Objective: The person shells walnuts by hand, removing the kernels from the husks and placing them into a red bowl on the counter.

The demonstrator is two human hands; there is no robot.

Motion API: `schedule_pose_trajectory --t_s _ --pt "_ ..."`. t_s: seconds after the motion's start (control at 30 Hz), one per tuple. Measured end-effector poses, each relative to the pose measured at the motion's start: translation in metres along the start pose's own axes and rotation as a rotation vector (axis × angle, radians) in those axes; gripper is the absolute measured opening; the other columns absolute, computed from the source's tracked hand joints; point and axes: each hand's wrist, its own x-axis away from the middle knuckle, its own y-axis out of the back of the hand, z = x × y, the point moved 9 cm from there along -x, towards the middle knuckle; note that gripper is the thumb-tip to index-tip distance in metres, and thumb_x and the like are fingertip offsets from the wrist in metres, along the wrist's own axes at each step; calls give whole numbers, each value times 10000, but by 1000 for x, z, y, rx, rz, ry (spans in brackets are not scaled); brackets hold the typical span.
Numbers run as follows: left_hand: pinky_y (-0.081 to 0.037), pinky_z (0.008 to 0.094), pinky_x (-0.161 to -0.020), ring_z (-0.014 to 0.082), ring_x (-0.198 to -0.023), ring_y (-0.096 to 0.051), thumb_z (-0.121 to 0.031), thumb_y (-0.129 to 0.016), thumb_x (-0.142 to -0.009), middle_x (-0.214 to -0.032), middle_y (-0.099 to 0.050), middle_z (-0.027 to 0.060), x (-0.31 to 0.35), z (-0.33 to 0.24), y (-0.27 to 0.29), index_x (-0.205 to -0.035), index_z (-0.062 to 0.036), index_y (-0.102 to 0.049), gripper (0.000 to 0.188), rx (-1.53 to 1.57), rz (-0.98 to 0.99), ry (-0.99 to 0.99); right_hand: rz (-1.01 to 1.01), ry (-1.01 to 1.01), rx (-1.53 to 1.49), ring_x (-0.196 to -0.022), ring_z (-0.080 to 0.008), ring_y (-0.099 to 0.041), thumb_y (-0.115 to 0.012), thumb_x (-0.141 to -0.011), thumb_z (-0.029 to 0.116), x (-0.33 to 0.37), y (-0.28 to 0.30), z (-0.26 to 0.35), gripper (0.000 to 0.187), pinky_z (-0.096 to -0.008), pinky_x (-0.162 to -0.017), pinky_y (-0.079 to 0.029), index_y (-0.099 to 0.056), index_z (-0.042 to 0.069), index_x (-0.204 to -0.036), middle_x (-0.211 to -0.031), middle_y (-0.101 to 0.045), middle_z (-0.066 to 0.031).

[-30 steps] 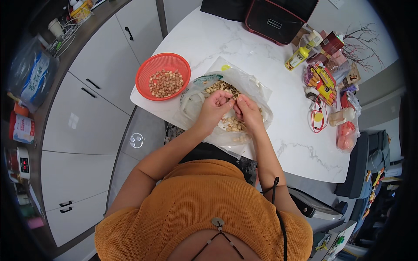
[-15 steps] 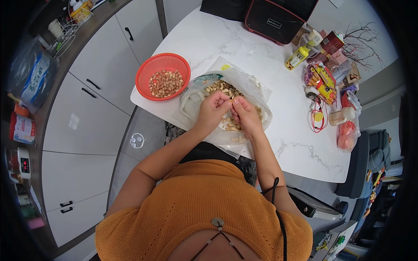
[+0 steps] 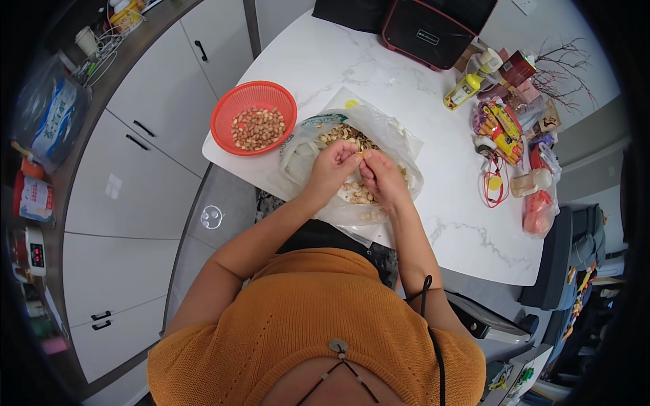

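Observation:
Over a crumpled translucent plastic bag (image 3: pixel 296 166), my left hand (image 3: pixel 333 169) and my right hand (image 3: pixel 383 174) meet fingertip to fingertip. Both are closed in a pinch on a small, pale peanut (image 3: pixel 361 154), mostly hidden by the fingers. Beneath them the bag lies open, with a heap of brownish peanut shells (image 3: pixel 352 134) towards its far side. Paler peanuts (image 3: pixel 359 194) lie nearer to me in the bag. Left of the bag, a red plastic basket (image 3: pixel 220 132) holds many shelled reddish-brown peanut kernels (image 3: pixel 258 128).
The bag and basket rest on a white marbled table (image 3: pixel 474 243). A black appliance with red trim (image 3: pixel 426 34) stands at the back. Along the right side are a yellow bottle (image 3: pixel 464 91), snack packets (image 3: pixel 502 128), a red cable (image 3: pixel 496 189) and a bag of red fruit (image 3: pixel 539 211).
Both hands stay together over the bag, pinching the same spot. Only the fingers shift slightly, and a pale bit shows between them now.

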Motion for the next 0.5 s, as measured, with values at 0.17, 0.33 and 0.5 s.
schedule_pose_trajectory --t_s 0.17,0.33,0.5 --pt "-372 169 -575 28 -649 -458 -51 -539 -849 -726 -546 -7 0 1 2 -871 -8 -541 49 12 -27 16 34 45 86 -475 -29 -337 -476 -915 288 1 -2 5 235 -167 -418 -254 -534 96 -793 -594 -426 56" --pt "-394 177 -572 40 -637 -483 -34 -525 -850 -723 -552 4 1 2 4 -857 -6 -540 33 13 -51 -10 -8 298 305 -534 -26 -350 -474 -920 265 2 -7 13 225 -170 -471 -286 -506 88 -786 -612 -426 51" --pt "-396 182 -559 45 -631 -489 -23 -513 -851 -701 -547 7 2 6 7 -832 -1 -531 34 3 -101 -6 -158 415 443 -581 -55 -421 -466 -917 214 0 -1 11 253 -202 -522 -347 -526 47 -736 -610 -466 14"
